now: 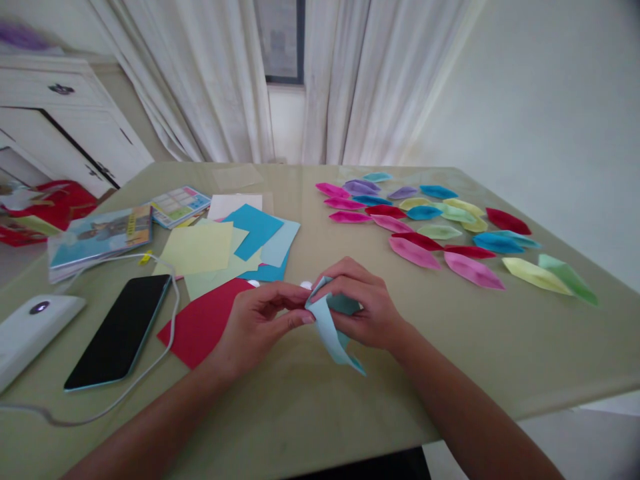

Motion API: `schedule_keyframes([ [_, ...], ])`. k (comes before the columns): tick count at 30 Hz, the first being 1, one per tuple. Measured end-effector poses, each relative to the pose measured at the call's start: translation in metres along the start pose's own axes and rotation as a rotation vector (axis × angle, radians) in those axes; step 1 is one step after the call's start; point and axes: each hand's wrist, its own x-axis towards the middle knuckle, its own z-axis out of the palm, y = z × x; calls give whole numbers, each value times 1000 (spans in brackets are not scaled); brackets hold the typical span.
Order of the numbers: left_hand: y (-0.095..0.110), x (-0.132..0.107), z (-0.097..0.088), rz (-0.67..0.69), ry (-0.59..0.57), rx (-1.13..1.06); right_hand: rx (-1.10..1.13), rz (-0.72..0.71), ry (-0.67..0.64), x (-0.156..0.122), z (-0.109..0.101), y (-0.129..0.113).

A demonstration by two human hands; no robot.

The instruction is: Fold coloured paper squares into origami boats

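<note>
A light blue sheet of paper (330, 330), partly folded and curling down, is held between both hands above the front middle of the table. My left hand (265, 317) pinches its left edge between thumb and fingers. My right hand (363, 300) grips the upper part, with fingers bent over it and some of the paper hidden behind them. Under and beside my left wrist lies a red sheet of paper (210, 320). Two small white round things show just behind my fingers, too covered to name.
Folded paper boats (415, 252) in many colours lie across the right side. Loose yellow sheets (195, 247) and blue sheets (255, 230) are left of centre. A phone (120, 333), white cable (175, 313), white device (37, 333) and books (103, 237) occupy the left.
</note>
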Motion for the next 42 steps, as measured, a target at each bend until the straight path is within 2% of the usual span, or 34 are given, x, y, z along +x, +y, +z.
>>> schedule_keyframes([
  [3, 2, 0, -1, -40, -23, -12, 36, 21, -1, 0, 0, 0],
  [9, 3, 3, -1, -81, -27, -35, 201, 145, -108, 4, -6, -2],
  [19, 5, 2, 0, -20, -46, -27, 159, 75, -124, 4, -4, -3],
  [25, 5, 1, 1, -1, -43, 22, 44, 70, -43, -3, 1, 1],
  [33, 0, 2, -1, -125, -64, -128, 167, 89, -24, 4, 0, -4],
  [38, 0, 1, 0, -110, -39, -168, 168, 76, -40, 6, -2, -6],
  [42, -2, 0, 1, -124, -9, -154, 167, 76, 1, 5, -2, -5],
])
